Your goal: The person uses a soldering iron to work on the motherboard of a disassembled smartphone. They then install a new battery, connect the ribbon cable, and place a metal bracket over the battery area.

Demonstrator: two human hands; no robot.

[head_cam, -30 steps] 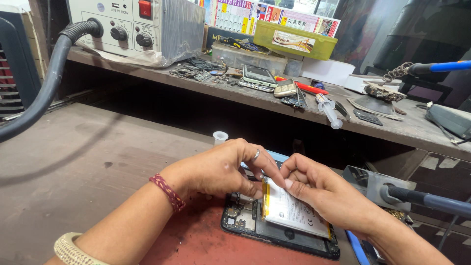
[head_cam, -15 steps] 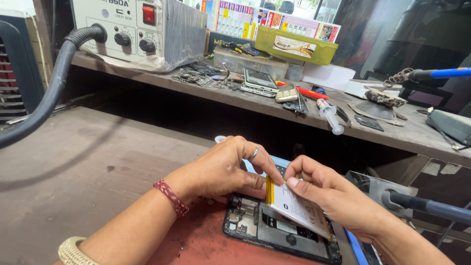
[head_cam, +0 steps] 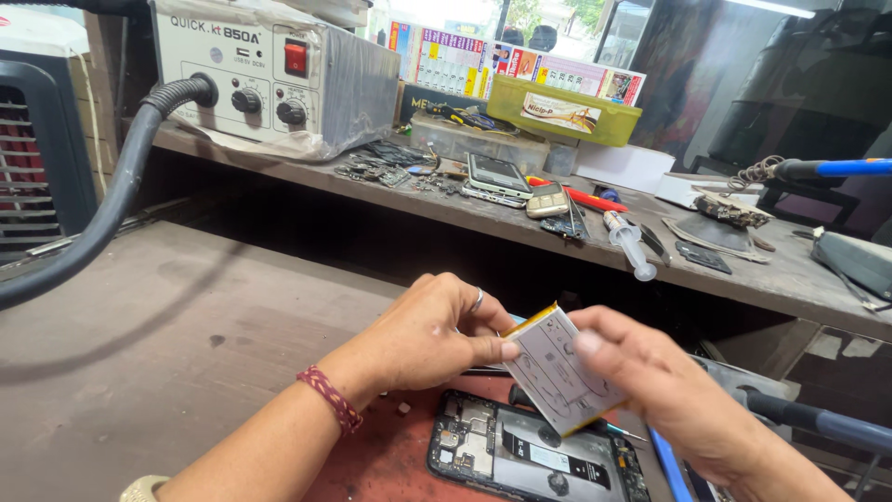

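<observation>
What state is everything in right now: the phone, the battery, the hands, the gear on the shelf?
battery: lifted clear of the phone, tilted, held by both hands
phone: back cover off, battery bay empty, flat on the mat
left hand: pinching the battery's left edge
right hand: gripping the battery's right side
syringe: lying on the shelf
green box: lid closed

Both hands over a worn wooden workbench (head_cam: 186,344), left hand (head_cam: 429,335) and right hand (head_cam: 650,390) pinching a flat white phone battery (head_cam: 556,370) with a yellow edge, tilted and lifted clear of the opened phone (head_cam: 530,457) lying below on a red mat (head_cam: 390,465). Behind, on a raised shelf (head_cam: 790,279): a grey hot-air station (head_cam: 279,74) with black hose (head_cam: 111,204), a green plastic box (head_cam: 562,109), loose phones (head_cam: 497,174), a syringe (head_cam: 630,244).
</observation>
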